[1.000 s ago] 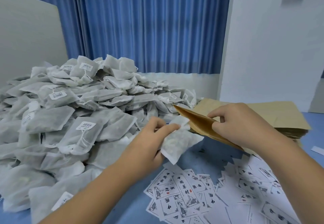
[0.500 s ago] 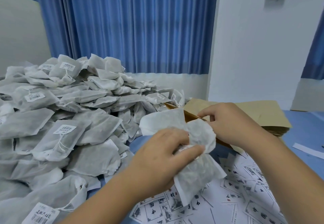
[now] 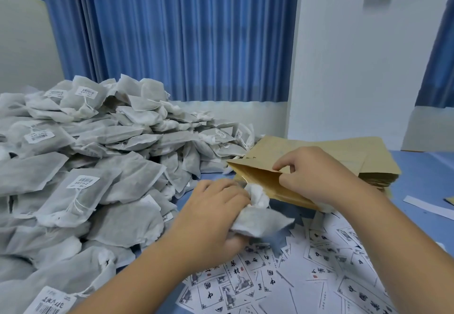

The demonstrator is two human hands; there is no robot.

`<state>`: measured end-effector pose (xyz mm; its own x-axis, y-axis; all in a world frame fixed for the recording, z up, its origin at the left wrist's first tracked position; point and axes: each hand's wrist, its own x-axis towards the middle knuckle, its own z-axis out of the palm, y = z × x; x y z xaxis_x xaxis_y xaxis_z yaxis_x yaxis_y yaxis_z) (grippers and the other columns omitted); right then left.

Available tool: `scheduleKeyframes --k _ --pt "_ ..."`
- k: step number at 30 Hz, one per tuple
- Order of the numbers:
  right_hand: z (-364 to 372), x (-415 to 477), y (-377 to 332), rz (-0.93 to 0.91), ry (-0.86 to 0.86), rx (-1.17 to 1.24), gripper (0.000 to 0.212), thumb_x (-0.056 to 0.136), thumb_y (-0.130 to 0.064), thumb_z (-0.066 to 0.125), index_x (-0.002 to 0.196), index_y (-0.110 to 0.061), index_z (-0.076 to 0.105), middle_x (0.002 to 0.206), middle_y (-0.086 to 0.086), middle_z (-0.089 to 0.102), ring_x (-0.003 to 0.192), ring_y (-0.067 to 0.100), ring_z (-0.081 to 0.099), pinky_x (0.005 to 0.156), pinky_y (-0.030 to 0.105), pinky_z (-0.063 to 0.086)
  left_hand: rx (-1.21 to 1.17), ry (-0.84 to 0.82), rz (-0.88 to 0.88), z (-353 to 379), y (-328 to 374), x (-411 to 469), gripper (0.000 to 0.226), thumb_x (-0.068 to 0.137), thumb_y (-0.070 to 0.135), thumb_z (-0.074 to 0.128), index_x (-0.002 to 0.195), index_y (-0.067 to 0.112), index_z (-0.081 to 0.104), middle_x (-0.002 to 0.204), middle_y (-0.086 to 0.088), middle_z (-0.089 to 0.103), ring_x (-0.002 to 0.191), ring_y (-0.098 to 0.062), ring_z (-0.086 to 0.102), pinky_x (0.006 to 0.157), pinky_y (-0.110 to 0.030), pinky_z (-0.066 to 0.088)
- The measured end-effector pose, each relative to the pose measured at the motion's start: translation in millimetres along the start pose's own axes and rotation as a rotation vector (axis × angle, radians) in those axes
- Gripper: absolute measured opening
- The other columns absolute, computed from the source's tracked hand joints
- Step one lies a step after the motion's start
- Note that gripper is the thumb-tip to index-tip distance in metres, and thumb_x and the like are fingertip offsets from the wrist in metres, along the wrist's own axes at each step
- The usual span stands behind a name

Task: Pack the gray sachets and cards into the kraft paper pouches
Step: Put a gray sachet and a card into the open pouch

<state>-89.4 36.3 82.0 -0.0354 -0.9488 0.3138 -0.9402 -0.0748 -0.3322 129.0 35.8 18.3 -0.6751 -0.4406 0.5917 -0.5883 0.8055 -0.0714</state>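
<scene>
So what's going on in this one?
A person is packing by hand. The left hand grips a gray sachet, its crumpled end at the mouth of a kraft pouch that the right hand pinches open. The sachet is mostly outside. A sachet pile lies on the left, printed cards in front, spare pouches behind.

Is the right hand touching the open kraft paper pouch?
Touching. The head view shows the right hand pinching the kraft paper pouch at its mouth edge, thumb and fingers pressed on the paper.
</scene>
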Motion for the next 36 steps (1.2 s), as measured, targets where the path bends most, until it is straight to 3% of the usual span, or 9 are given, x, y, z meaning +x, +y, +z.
scheduleKeyframes --k 4,7,10,15,18,22,27,32,36 --pt "-3.1 0.0 -1.0 -0.001 0.012 -0.001 0.034 0.078 -0.024 0.057 0.107 -0.037 0.069 0.069 -0.018 0.046 0.075 0.011 0.053 0.062 0.026 0.043 -0.381 0.097 -0.239 -7.0 7.4 6.6 0.026 0.076 0.037 0.051 0.101 0.032 0.058 0.096 0.016 0.06 0.092 -0.003 0.053 0.08 -0.031 0.046" --pt "-5.5 -0.6 -0.6 -0.008 0.045 0.032 0.032 0.077 -0.024 0.06 0.103 -0.037 0.071 0.065 -0.017 0.048 0.065 0.007 0.05 0.056 0.025 0.038 -0.479 0.174 -0.202 -11.0 9.2 10.5 0.032 0.078 0.044 0.052 0.109 0.039 0.049 0.113 0.023 0.055 0.099 0.002 0.055 0.077 -0.026 0.048" --pt "-7.5 -1.6 0.6 -0.015 0.079 0.056 0.03 0.076 -0.025 0.06 0.1 -0.039 0.072 0.063 -0.018 0.049 0.06 0.001 0.045 0.052 0.024 0.034 -0.403 0.179 -0.075 -14.9 14.2 15.8 0.035 0.08 0.046 0.055 0.11 0.034 0.042 0.128 0.024 0.041 0.105 -0.008 0.058 0.076 -0.037 0.053" --pt "-12.3 -2.8 -0.7 -0.051 0.059 0.048 0.031 0.082 -0.019 0.054 0.098 -0.036 0.074 0.085 -0.015 0.065 0.077 0.008 0.056 0.062 0.026 0.047 -0.097 0.047 0.078 -12.3 14.4 26.4 0.045 0.073 0.023 0.079 0.109 0.012 0.054 0.13 -0.003 0.055 0.081 -0.019 0.066 0.058 -0.016 0.039" --pt "-15.0 -3.1 -1.2 -0.056 0.088 -0.009 0.027 0.08 -0.016 0.05 0.09 -0.021 0.074 0.091 0.001 0.069 0.085 0.02 0.059 0.073 0.037 0.054 -0.104 -0.079 -0.007 -11.9 14.0 32.6 0.039 0.087 0.033 0.063 0.119 0.017 0.047 0.135 0.007 0.047 0.096 -0.017 0.06 0.072 -0.028 0.047" --pt "-16.0 -4.8 -2.9 -0.07 0.081 -0.033 0.023 0.079 -0.016 0.049 0.081 -0.015 0.072 0.083 0.008 0.063 0.082 0.024 0.06 0.07 0.042 0.054 -0.189 -0.144 -0.197 -15.3 11.1 46.2 0.027 0.087 0.033 0.054 0.111 0.027 0.044 0.106 0.009 0.056 0.093 -0.017 0.056 0.078 -0.042 0.048" --pt "-15.5 -5.8 -6.6 -0.097 0.065 -0.009 0.024 0.084 -0.018 0.051 0.084 -0.021 0.075 0.086 0.001 0.066 0.085 0.02 0.06 0.076 0.041 0.053 -0.116 -0.199 -0.243 -14.5 13.5 72.4 0.013 0.089 0.028 0.051 0.091 0.024 0.039 0.09 0.002 0.057 0.08 -0.021 0.056 0.067 -0.038 0.049" --pt "-17.3 -4.4 -6.2 -0.103 0.098 0.044 0.024 0.085 -0.019 0.051 0.082 -0.022 0.075 0.081 -0.002 0.063 0.08 0.019 0.059 0.073 0.04 0.053 0.032 -0.189 -0.219 -9.2 16.0 85.7 0.012 0.088 0.023 0.048 0.091 0.022 0.036 0.093 -0.001 0.054 0.083 -0.026 0.056 0.068 -0.039 0.049" --pt "-18.9 -3.6 -3.4 -0.079 0.143 0.056 0.026 0.087 -0.021 0.053 0.073 -0.029 0.073 0.074 -0.007 0.06 0.076 0.018 0.057 0.065 0.033 0.05 -0.125 -0.086 -0.275 -3.8 14.8 87.7 0.015 0.084 0.022 0.054 0.099 0.024 0.049 0.09 0.004 0.061 0.083 -0.02 0.059 0.067 -0.034 0.049"
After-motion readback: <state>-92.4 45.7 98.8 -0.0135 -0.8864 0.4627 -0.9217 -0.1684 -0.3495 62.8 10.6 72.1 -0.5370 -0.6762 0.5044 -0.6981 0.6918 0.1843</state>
